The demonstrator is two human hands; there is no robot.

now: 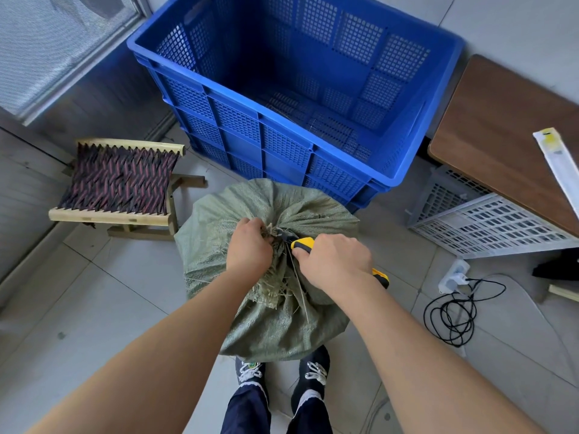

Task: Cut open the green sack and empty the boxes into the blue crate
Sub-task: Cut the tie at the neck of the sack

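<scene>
Green woven sack [266,327] stands on the tiled floor [94,308], directly ahead of the person's shoes [250,369] and just short of the blue crate [238,120]. Whether sack and crate touch cannot be confirmed. The sack's mouth is gathered into a tied neck [272,230] at the top, facing upward.

Left grip [249,245] is curled round the neck from the left, fingers closed on bunched fabric and frayed straw-coloured strands. Right grip [335,261] is wrapped round a yellow-and-black utility knife [302,244], just to the right of the neck. The knife's front end points into the knot, so the neck lies between the two grips. The blade is too small to make out. The yellow butt of the handle shows beyond the right wrist. Loose fibres hang from the neck down the near face of the sack, below both grips.

The crate sits beyond the sack, open-topped, with perforated walls.

To the left stands a low wooden stool [120,180] with a woven dark red and black seat. To the right, a brown wooden surface [501,136] carries a white-and-yellow packet [560,164] at its edge. A pale grey perforated basket [488,223] lies partly beneath it. A white power strip [452,274] and a coiled black cable [454,311] rest on the floor, right of the sack.
</scene>
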